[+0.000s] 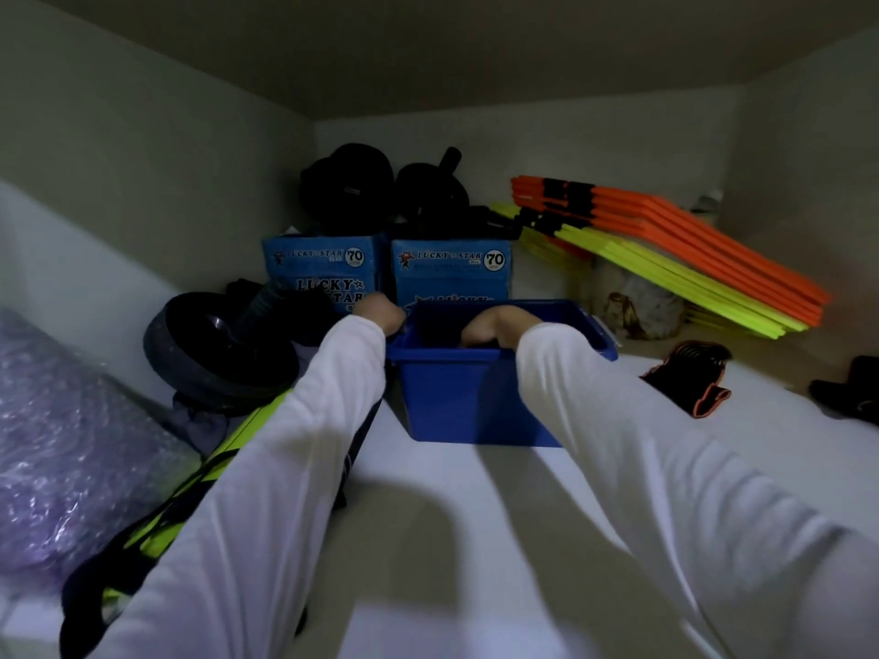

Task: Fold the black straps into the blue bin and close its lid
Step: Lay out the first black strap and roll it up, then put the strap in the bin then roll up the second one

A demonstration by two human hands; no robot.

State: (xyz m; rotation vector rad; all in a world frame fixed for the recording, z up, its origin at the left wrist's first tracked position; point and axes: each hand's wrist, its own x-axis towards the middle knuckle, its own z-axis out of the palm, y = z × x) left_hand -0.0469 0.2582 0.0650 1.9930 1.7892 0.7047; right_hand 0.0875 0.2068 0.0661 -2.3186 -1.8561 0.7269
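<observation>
A blue bin [456, 397] stands on the white shelf, its top uncovered and no lid in sight. Something black [435, 328], probably the straps, fills its inside. My right hand [497, 325] reaches down into the bin, fingers curled over the dark contents; whether it grips them is unclear. My left hand [378, 311] rests at the bin's back left corner, fingers bent over the rim. Both arms wear white sleeves.
Two blue Lucky Star boxes [452, 271] stand right behind the bin, with black ab wheels [430, 192] on top. Another black wheel [214, 344] lies left. Orange and yellow hurdles [666, 249] lean at the right. A black and orange wrap [689, 378] lies right of the bin.
</observation>
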